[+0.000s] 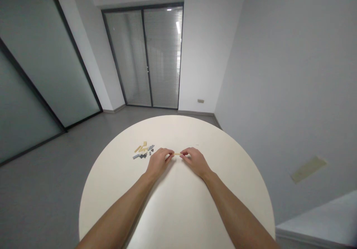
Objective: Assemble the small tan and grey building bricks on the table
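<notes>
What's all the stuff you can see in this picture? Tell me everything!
table: 1, cream, round, in front of the person
small bricks: many, tan and grey, in a heap on the table
tan brick: 1, tan, between both hands
glass doors: 2, grey frames with blinds, far wall
glass panels: 2, grey-green, left side
wall plate: 1, beige, low on the far wall
floor: 1, grey, under the table
white ledge: 1, white, bottom right
left hand: 1, pinching the tan brick
right hand: 1, pinching the tan brick
</notes>
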`<state>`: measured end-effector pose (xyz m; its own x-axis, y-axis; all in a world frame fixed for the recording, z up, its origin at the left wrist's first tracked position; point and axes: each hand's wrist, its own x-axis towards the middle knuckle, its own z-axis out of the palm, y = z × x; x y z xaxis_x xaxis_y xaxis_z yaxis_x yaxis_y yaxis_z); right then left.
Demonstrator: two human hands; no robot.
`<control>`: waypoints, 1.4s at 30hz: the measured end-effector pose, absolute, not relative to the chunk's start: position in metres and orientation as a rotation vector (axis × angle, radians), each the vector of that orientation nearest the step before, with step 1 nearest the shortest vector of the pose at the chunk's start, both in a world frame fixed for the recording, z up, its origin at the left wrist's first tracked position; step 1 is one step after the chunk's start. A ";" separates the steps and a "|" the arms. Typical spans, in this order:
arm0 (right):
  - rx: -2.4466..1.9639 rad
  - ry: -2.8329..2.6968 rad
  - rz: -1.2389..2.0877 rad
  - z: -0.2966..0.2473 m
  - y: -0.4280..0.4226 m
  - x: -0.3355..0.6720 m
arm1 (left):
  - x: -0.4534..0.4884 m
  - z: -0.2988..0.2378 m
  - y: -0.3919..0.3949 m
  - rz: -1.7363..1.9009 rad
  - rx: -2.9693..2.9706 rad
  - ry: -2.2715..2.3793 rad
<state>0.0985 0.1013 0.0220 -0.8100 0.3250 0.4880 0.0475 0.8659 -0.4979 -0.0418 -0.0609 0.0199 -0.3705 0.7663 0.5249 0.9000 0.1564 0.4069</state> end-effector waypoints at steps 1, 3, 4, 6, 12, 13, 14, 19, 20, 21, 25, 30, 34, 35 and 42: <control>-0.270 -2.454 0.638 0.022 0.101 0.098 | -0.042 0.020 -0.061 -1.009 -1.638 -2.226; -0.269 -2.453 0.642 0.022 0.101 0.099 | -0.043 0.019 -0.061 -1.011 -1.640 -2.220; -0.269 -2.453 0.642 0.022 0.101 0.099 | -0.043 0.019 -0.061 -1.014 -1.640 -2.216; -0.269 -2.450 0.637 0.021 0.101 0.099 | -0.043 0.019 -0.060 -1.018 -1.643 -2.208; -0.263 -2.447 0.620 0.021 0.102 0.099 | -0.043 0.018 -0.060 -0.994 -1.655 -2.187; -0.262 -2.448 0.619 0.021 0.102 0.099 | -0.043 0.019 -0.060 -0.989 -1.655 -2.185; -0.261 -2.449 0.619 0.021 0.101 0.100 | -0.043 0.019 -0.060 -0.985 -1.656 -2.186; -0.251 -2.457 0.609 0.023 0.101 0.100 | -0.041 0.021 -0.060 -0.982 -1.663 -2.190; -0.249 -2.458 0.606 0.023 0.101 0.100 | -0.041 0.021 -0.060 -0.978 -1.665 -2.190; -0.246 -2.458 0.604 0.023 0.101 0.100 | -0.041 0.022 -0.060 -0.973 -1.664 -2.191; -0.241 -2.463 0.595 0.022 0.102 0.100 | -0.041 0.021 -0.061 -0.952 -1.663 -2.196; -0.236 -2.478 0.565 0.023 0.102 0.101 | -0.040 0.021 -0.061 -0.928 -1.672 -2.201; -0.232 -2.505 0.535 0.024 0.101 0.101 | -0.040 0.021 -0.061 -0.902 -1.673 -2.198; -0.233 -2.513 0.527 0.024 0.101 0.101 | -0.040 0.021 -0.061 -0.897 -1.675 -2.196; -0.261 -2.562 0.517 0.022 0.101 0.102 | -0.040 0.018 -0.058 -0.896 -1.673 -2.200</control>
<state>0.1022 0.1007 0.0217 -0.8518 0.2781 0.4440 0.0842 0.9092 -0.4078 -0.0396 -0.0584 0.0179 -0.3183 0.7876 0.5276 0.9321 0.1587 0.3255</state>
